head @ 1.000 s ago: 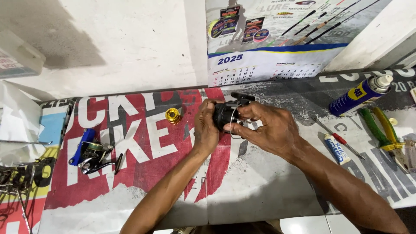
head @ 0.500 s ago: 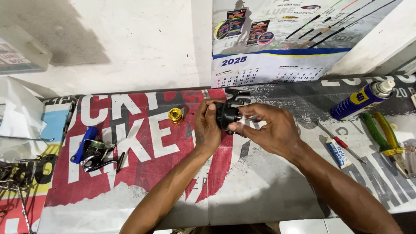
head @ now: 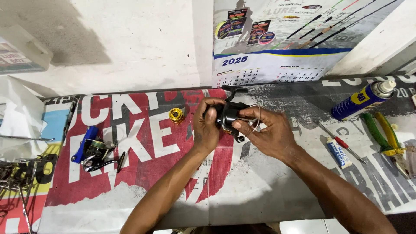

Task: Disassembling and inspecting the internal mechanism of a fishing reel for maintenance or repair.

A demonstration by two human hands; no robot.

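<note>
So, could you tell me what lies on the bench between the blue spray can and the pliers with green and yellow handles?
In the head view, nothing: between the blue spray can and the pliers only bare printed banner shows.

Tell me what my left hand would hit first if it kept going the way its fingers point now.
The left hand points away from you, already gripping the black fishing reel. Past that, the printed banner table cover looks free up to the wall calendar, though depth is hard to judge.

Both forearms are bare (no sleeves, gloves or watch), left hand and right hand.
</note>
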